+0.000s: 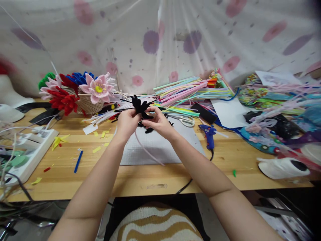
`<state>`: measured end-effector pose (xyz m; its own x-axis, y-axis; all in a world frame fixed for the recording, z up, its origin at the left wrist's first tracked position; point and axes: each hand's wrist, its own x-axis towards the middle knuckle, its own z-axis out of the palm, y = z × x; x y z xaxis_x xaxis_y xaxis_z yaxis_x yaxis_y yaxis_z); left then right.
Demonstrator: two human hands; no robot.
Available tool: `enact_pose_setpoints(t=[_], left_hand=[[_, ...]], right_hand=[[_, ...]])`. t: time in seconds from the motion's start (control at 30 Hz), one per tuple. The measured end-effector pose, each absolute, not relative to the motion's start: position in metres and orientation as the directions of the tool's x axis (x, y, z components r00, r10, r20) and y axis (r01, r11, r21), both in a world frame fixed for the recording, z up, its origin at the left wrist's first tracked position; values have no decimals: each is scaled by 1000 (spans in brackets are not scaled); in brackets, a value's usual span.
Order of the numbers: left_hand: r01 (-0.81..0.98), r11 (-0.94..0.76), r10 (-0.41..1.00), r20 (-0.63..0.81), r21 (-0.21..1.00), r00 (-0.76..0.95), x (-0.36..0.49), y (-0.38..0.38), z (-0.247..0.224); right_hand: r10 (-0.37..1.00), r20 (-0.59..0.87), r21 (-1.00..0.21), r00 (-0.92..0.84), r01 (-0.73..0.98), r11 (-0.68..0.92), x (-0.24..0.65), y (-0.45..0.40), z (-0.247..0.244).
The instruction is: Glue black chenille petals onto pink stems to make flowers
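Note:
A black pipe-cleaner flower point(139, 104) with curled petals is held up over the grey mat point(165, 152). My left hand point(127, 124) pinches it low on its left side, fingers closed. Curled around the right-hand petals, my right hand point(160, 124) has its thumb and forefinger on the lower petals; the exact contact is partly hidden. A thin pale pink stem point(146, 150) trails down below my left hand onto the mat. More black fuzzy pieces point(148, 130) lie on the mat beneath my hands.
White-handled scissors point(187, 121) and a blue glue gun point(208, 135) lie to the right, its cord running toward the table edge. Bundled pipe cleaners point(188, 92) fill the back. Finished fuzzy flowers point(96, 87) stand back left. A power strip point(35, 154) sits left, a thread spool point(283, 168) right.

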<state>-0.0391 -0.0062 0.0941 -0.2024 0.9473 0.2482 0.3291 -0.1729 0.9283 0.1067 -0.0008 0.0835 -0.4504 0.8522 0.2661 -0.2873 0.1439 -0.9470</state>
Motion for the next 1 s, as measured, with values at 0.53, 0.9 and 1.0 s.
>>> enact_pose_setpoints(t=[0.53,0.9,1.0], left_hand=[[340,95,990,-124,936,65,-40,-16,89],[369,119,987,-149,922,54,-41,-20,71],[304,148,985,-166,941,35,-39,-21,70]], right_hand=[[922,202,-979,-329,-100,178,112,16,47],[891,215,-970,-401,16,242,119,14,43],[890,322,-915,-324,134,380,116,9,41]])
